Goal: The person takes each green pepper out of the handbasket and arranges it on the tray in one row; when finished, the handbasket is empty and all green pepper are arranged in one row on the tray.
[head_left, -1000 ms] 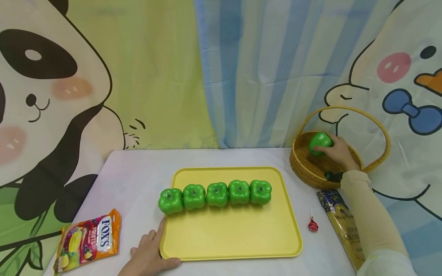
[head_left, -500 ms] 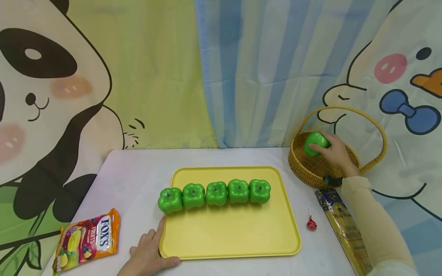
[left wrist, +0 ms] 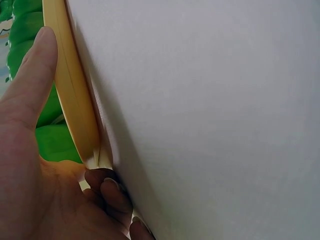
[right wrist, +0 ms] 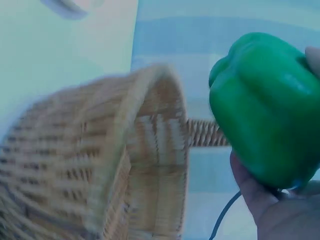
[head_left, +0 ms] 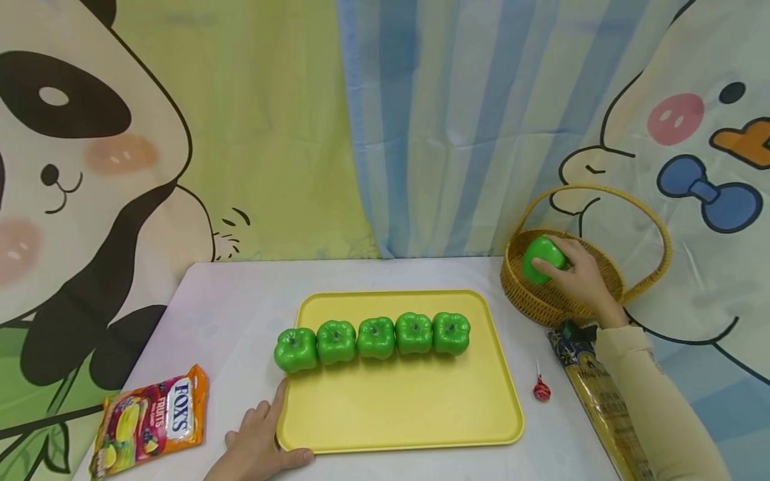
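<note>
My right hand (head_left: 579, 272) grips a glossy green bell pepper (head_left: 540, 259), which overlaps the wicker basket (head_left: 522, 297) in the head view. In the right wrist view the pepper (right wrist: 265, 107) shows beside the basket's mouth, with fingers at its side and underside. Several more green bell peppers (head_left: 375, 337) form a row across the upper half of the yellow tray (head_left: 397, 411); the leftmost overlaps the tray's left rim. At the tray's near left corner rests my left hand (head_left: 255, 437), thumb along the front edge and index finger along the left side.
An orange bag of Fox's candy (head_left: 153, 421) lies at the left. Right of the tray are a red lollipop (head_left: 541, 389) and a long gold packet (head_left: 598, 394), partly behind the right forearm. The basket's tall handle (head_left: 652, 214) arches up at the table's right edge.
My right hand has brought the pepper a little left and towards me, from the basket's inside to its front left. My left hand and the tray keep their places.
</note>
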Tool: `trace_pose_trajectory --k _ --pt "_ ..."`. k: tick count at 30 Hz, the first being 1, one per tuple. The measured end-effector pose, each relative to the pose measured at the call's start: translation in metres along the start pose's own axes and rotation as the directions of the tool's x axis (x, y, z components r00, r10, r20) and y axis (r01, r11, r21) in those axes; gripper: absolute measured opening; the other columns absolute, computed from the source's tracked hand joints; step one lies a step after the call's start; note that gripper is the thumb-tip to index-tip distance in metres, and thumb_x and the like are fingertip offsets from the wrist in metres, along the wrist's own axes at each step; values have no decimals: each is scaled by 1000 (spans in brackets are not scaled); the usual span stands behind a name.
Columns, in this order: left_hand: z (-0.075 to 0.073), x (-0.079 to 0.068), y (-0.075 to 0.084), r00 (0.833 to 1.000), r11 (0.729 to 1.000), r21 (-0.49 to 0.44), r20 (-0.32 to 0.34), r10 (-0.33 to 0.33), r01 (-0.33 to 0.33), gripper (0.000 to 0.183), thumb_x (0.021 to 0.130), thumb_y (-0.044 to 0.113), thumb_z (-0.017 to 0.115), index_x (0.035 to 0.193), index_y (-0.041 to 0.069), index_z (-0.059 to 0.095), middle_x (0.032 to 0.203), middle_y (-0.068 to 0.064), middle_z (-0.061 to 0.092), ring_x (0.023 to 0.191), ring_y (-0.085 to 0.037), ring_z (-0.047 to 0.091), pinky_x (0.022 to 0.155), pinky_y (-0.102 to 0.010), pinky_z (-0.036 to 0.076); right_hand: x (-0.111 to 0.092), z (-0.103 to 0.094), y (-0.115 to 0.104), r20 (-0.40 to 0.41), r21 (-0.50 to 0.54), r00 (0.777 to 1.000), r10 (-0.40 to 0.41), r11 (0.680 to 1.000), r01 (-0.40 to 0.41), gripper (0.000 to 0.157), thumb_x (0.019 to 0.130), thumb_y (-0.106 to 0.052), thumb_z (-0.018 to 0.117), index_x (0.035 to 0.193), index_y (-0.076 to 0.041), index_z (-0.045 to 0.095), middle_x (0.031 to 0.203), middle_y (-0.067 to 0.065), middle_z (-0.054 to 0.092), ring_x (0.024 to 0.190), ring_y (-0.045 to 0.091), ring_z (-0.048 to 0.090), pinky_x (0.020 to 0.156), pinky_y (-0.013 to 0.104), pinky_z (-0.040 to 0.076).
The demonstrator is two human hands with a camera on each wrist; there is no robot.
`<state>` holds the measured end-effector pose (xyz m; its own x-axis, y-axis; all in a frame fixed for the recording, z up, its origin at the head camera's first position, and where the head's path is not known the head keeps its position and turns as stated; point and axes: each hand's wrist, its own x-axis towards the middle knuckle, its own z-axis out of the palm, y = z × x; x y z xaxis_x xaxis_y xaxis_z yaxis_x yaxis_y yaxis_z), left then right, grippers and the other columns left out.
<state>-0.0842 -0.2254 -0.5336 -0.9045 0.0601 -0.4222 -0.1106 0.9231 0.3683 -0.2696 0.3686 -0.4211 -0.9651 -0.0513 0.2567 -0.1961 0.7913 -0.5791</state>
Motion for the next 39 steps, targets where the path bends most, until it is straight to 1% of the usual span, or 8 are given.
trace_pose_trajectory --k 4,10,12,17,21,29,36,39 --pt "1 1 -1 1000 1000 2 11 -10 10 145 53 83 77 163 18 8 103 -5 50 93 -22 43 67 -42 32 -6 6 -9 -22 27 998 -59 998 59 58 96 -29 68 149 -15 49 139 23 48 105 28 51 73 22 44" --pt "2 2 -1 999 1000 -3 29 -24 24 144 54 82 78 163 19 8 103 -6 50 93 -23 43 67 -43 32 -11 18 -17 -56 44 994 -92 995 95 59 93 -26 72 148 -19 51 139 20 48 106 23 50 76 22 43" --pt "2 2 -1 999 1000 -6 34 -26 27 144 54 82 78 163 18 9 103 -6 50 93 -23 43 67 -43 32 -13 22 -18 -62 47 992 -110 993 113 59 92 -25 73 147 -18 52 139 19 48 107 22 49 77 18 43" --pt "1 2 -1 998 999 -10 43 -34 34 144 53 81 79 163 17 10 102 -6 50 93 -24 43 67 -43 31 -18 29 -23 -66 36 982 -179 983 181 58 89 -20 76 144 -14 56 139 20 48 107 25 52 76 15 43" --pt "1 2 -1 998 999 -8 46 -35 35 144 54 81 79 163 17 11 101 -5 49 92 -23 43 67 -43 31 -21 32 -27 -78 21 974 -211 977 213 59 86 -18 79 142 -13 58 137 19 49 105 29 54 76 19 45" --pt "1 3 -2 999 1000 -4 43 -30 31 144 54 82 78 163 20 8 105 -6 51 95 -24 44 68 -45 33 -24 36 -29 -118 1 964 -238 971 240 62 82 -17 83 140 -14 59 134 17 51 103 27 54 75 26 46" --pt "1 7 -1 995 998 -8 79 -63 64 146 50 85 77 163 19 11 105 -6 51 95 -25 44 70 -49 36 -25 35 -32 -119 6 970 -212 977 215 80 80 -18 84 151 -14 46 134 18 52 103 20 53 75 20 44" --pt "1 7 -1 995 998 -3 79 -62 63 146 50 85 76 163 18 11 105 -6 52 95 -25 45 70 -50 37 -25 35 -33 -125 10 970 -209 977 211 79 79 -18 85 148 -10 47 134 19 53 104 21 53 76 20 44"
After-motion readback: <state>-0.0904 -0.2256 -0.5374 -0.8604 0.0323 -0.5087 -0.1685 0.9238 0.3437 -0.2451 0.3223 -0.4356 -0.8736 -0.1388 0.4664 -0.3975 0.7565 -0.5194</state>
